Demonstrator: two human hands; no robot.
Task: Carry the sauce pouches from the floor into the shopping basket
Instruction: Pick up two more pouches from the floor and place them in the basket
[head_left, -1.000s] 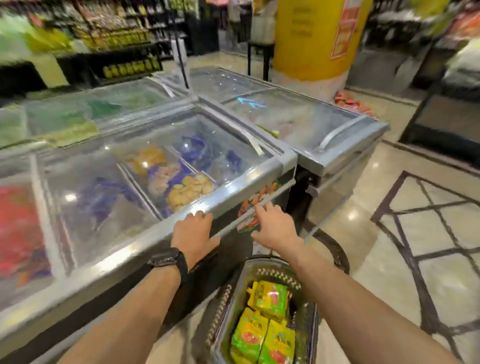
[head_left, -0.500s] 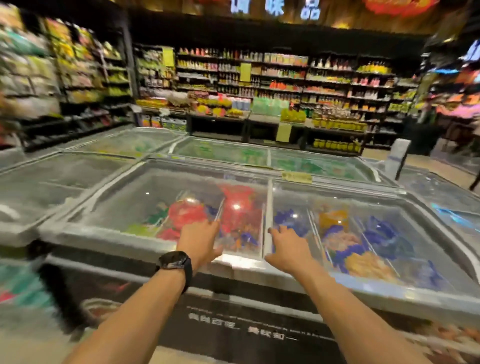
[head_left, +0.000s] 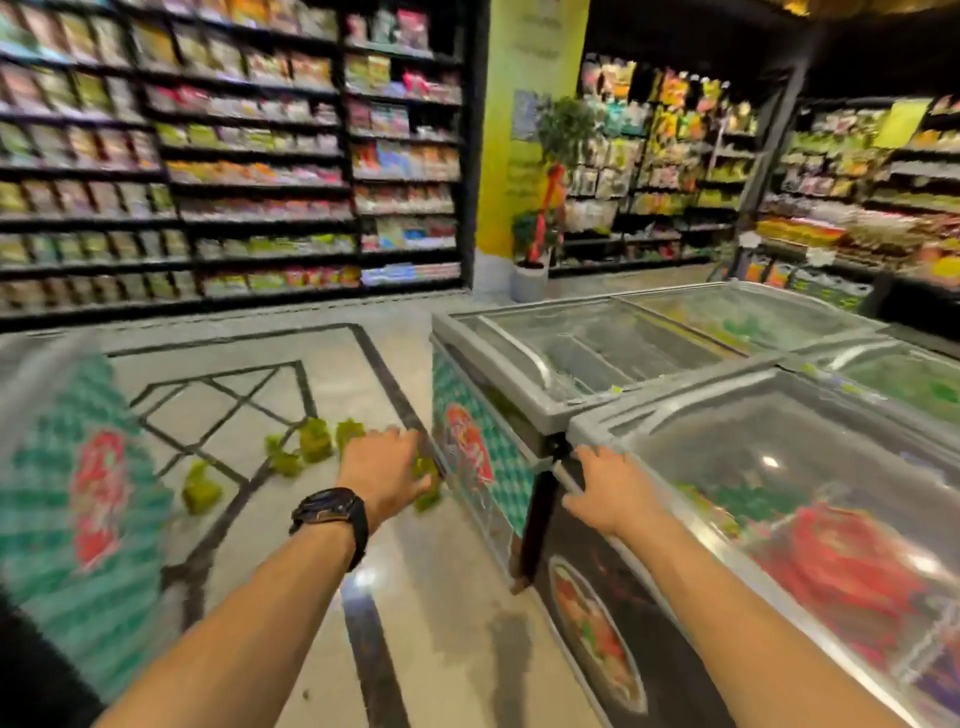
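Sauce pouches (head_left: 315, 441): several green packs, blurred, scattered on the floor (head_left: 441, 597) beside the freezer (head_left: 779, 467); left hand (head_left: 387, 470): fingers straight, empty, out toward the pouches; right hand (head_left: 605, 491): fingers loosely spread, empty, by the freezer corner; shopping basket: not in view, fill unknown; judgement: unfinished, several carries left.

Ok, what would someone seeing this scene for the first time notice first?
Probably the green sauce pouches scattered on the tiled floor left of centre. Next, the two bare hands stretched forward: the left hand above the pouches, the right hand at the rim of the glass-topped freezer on the right.
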